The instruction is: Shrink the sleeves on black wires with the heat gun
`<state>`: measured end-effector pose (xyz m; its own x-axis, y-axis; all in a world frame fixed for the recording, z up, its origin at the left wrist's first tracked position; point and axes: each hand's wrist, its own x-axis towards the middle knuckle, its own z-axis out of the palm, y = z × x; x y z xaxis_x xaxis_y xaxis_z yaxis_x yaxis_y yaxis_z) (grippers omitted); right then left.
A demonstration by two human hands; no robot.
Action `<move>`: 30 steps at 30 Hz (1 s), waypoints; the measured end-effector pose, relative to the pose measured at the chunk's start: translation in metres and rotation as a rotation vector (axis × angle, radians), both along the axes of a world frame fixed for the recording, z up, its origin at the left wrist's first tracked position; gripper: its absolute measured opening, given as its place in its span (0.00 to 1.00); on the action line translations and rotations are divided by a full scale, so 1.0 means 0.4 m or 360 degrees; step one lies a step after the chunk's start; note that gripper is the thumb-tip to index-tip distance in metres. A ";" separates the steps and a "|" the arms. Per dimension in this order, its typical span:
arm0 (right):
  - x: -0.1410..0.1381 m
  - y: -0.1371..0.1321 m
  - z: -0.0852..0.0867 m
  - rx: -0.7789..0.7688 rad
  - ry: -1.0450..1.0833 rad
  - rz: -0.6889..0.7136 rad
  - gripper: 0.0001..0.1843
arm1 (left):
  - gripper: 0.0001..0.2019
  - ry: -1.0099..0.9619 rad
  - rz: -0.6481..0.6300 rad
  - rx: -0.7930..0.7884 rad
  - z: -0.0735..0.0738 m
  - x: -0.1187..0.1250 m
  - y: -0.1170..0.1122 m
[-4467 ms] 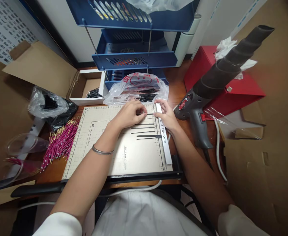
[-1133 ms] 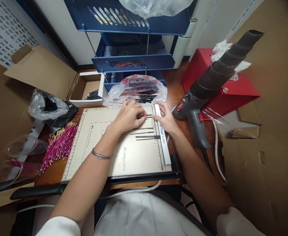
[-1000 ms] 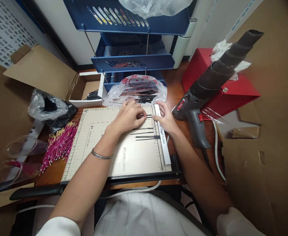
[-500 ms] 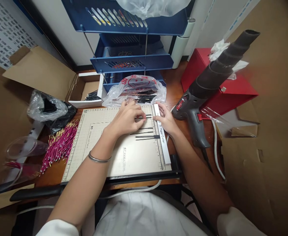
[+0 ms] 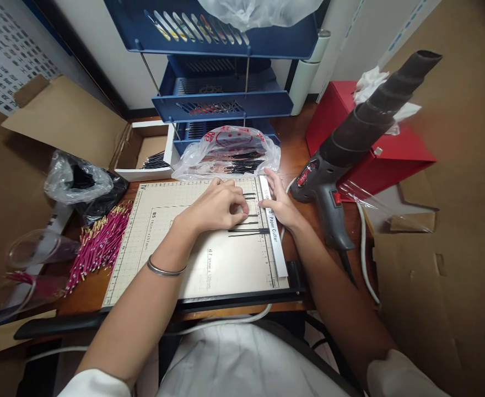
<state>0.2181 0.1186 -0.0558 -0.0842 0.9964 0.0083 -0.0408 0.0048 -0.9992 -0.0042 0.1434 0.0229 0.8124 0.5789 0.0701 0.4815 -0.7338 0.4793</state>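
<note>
A paper cutter (image 5: 193, 264) lies before me, its board printed with a grid and its white "Paper Cutter" bar (image 5: 274, 234) along the right side. Several thin black wires (image 5: 246, 235) lie across the board with their right ends toward the bar. My left hand (image 5: 221, 205) rests low over the board, thumb and index finger pinched at one of these wires; its fingers partly hide the tip. My right hand (image 5: 284, 205) is beside the bar's upper part, thumb at its left edge and fingers stretched apart on its far side.
Left of the cutter lie a heap of magenta wires (image 5: 100, 242) and clear plastic cups (image 5: 39, 251). Behind stand an open box (image 5: 143, 173), a plastic bag of dark wires (image 5: 230, 154) and blue trays (image 5: 226, 105). On the right are a heat gun (image 5: 329, 187) and a red box (image 5: 408, 157).
My left hand has moved slightly down the board, from the upper wires to the one below. My right hand's fingers have lifted and spread slightly at the bar.
</note>
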 end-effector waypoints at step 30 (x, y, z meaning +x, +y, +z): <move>-0.009 0.003 -0.005 0.0044 0.0014 -0.0060 0.53 | 0.10 0.0064 0.0134 0.0412 -0.024 0.002 0.021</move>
<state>0.2143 0.1199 -0.0580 -0.0466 0.9983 0.0361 -0.0487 0.0339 -0.9982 -0.0032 0.1519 0.0134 0.7673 0.6114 0.1935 0.5606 -0.7861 0.2604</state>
